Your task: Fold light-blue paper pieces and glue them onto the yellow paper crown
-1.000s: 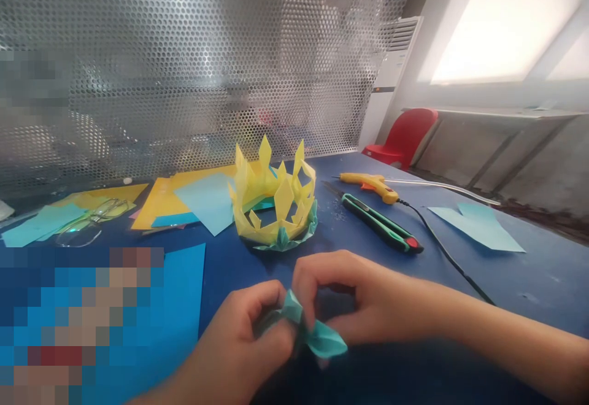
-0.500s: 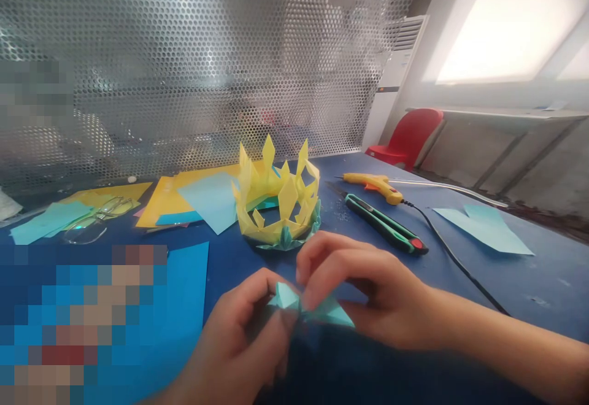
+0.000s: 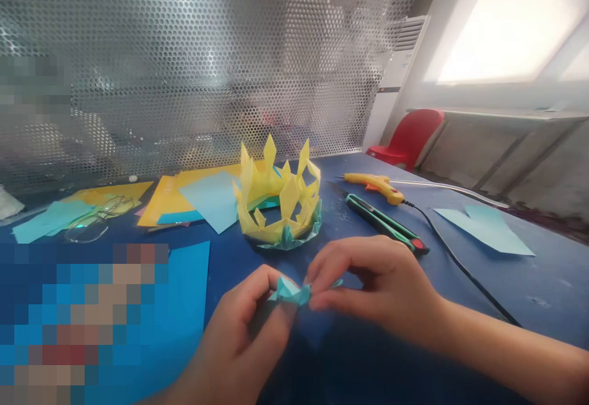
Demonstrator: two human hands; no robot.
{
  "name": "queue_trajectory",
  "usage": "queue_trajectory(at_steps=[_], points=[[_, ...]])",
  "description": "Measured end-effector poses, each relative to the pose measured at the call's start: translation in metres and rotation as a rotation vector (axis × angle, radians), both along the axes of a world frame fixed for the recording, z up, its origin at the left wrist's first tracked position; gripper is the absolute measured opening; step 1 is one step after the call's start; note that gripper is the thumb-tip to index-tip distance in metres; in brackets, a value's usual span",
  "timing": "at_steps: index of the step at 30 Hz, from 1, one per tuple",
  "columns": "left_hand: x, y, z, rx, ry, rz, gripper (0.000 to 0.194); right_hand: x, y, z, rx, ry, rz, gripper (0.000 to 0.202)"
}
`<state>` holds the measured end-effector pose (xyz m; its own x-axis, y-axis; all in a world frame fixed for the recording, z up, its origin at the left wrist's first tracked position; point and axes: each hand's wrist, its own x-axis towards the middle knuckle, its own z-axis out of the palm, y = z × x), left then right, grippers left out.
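Low over the blue table (image 3: 543, 282), both of my hands pinch a small folded teal paper piece (image 3: 291, 292). My left hand (image 3: 251, 325) grips its left end between thumb and fingers. My right hand (image 3: 372, 282) holds the right end with its fingertips. Just beyond them stands a yellow paper crown (image 3: 278, 199) with a teal folded band around its base.
A green utility knife (image 3: 384, 224) and a yellow glue gun (image 3: 375, 185) with a black cord lie to the right. Light blue paper (image 3: 483, 224) lies far right. Yellow and blue sheets (image 3: 193, 199) and glasses (image 3: 89, 224) lie at left. A perforated metal screen stands behind.
My hands have risen slightly and drawn closer together, and the teal piece has been folded more compactly between my fingertips.
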<state>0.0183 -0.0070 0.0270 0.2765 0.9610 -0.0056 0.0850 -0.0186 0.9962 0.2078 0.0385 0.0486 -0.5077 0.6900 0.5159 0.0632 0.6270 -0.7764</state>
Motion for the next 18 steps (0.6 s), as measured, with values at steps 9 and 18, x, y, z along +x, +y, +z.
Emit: queue_trajectory(at_steps=[9,18], points=[[-0.002,0.001,-0.006,0.136,0.043,-0.04,0.029,-0.002,-0.014,-0.007,-0.084,0.09,-0.041,0.017],[0.002,-0.002,0.005,-0.034,-0.04,-0.057,0.024,-0.009,-0.024,-0.009,0.018,0.137,-0.132,0.028]])
